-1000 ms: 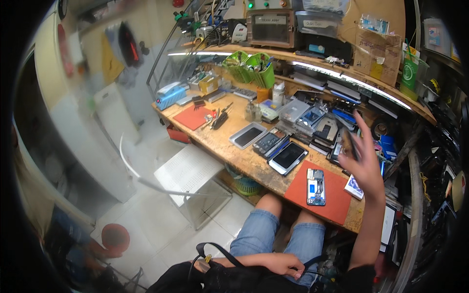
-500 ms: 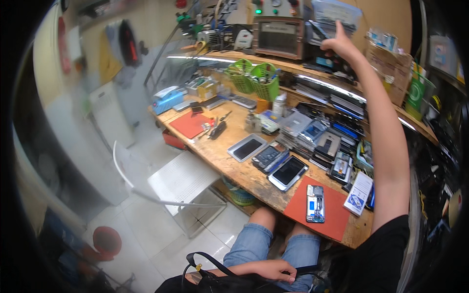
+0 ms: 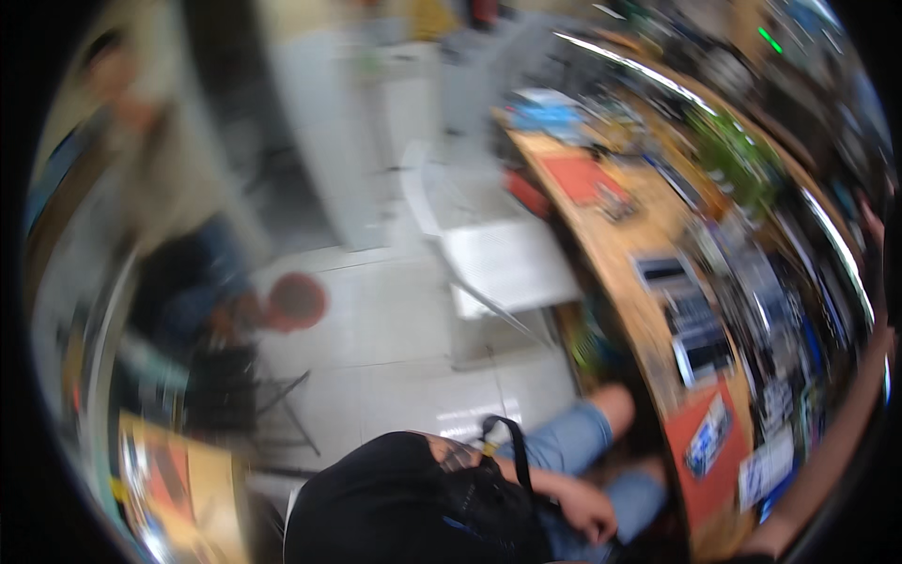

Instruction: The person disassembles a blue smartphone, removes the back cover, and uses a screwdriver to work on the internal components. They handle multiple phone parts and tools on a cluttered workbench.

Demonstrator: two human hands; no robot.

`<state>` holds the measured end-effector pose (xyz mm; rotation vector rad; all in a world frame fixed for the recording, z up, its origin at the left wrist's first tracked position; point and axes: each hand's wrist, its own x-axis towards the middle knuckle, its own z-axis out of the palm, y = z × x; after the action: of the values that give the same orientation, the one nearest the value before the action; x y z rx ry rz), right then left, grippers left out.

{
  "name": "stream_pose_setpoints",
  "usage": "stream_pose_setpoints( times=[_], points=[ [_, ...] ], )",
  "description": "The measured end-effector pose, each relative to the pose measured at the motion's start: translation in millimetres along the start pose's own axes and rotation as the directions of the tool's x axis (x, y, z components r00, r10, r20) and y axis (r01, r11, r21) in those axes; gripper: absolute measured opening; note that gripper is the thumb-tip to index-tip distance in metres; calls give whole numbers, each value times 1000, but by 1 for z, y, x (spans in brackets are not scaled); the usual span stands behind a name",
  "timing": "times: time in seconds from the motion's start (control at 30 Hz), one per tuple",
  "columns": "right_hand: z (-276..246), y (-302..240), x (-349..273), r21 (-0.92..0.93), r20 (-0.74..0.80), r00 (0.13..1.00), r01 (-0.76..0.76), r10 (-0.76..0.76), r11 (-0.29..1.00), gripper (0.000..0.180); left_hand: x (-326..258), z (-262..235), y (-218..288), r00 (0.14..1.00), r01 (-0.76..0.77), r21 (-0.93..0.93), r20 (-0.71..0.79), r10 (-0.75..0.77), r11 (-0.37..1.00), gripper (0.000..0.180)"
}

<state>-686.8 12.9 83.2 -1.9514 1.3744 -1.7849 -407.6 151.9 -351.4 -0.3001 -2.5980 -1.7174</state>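
Observation:
My left hand (image 3: 590,512) rests low over my lap, against my denim shorts (image 3: 628,503). Its fingers curl downward, and whatever they may hold is hidden. Beside that forearm stands the strap loop of a black bag (image 3: 489,498). My right arm reaches up along the right rim, where my right hand (image 3: 874,221) is smeared and partly cut off, close to the lit shelf edge. On the bench, an opened phone (image 3: 708,437) with bared inner parts lies on a red mat (image 3: 695,489), apart from both hands. A white box (image 3: 766,467) lies to the mat's right.
Phones in trays (image 3: 703,355) and stacked parts line the wooden bench (image 3: 615,249). Green baskets (image 3: 738,155) stand farther back. A white folding chair (image 3: 507,263) stands left of the bench. Another person (image 3: 174,188) is at the far left, near a red bin (image 3: 297,301).
The view has swung left, shifting the bench rightward and bringing another person into sight. My raised right hand now appears at the right rim. My left hand stays over my lap.

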Motion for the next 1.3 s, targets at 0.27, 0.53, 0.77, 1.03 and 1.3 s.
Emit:
stream_pose_setpoints(
  times=[0.27,0.53,0.77,1.03,1.3],
  points=[
    [9,2,-241,512,74,927,-351,367,784,69,16,-2,1,927,73,-9,369,-64,997,23],
    [-2,24,-367,859,-1,883,-240,470,452,85,35,-38,16,891,332,-477,442,-104,814,28],
    [-18,65,-420,870,-118,782,-216,612,443,83,-25,-54,1,868,339,-877,151,-474,341,66],
    [-16,67,-436,316,-387,628,-598,675,737,66,48,-75,15,845,503,-683,516,-137,530,44],
    [-8,45,-429,-296,-568,699,-666,434,685,88,138,-50,35,714,267,40,662,-226,963,50]
  ],
)
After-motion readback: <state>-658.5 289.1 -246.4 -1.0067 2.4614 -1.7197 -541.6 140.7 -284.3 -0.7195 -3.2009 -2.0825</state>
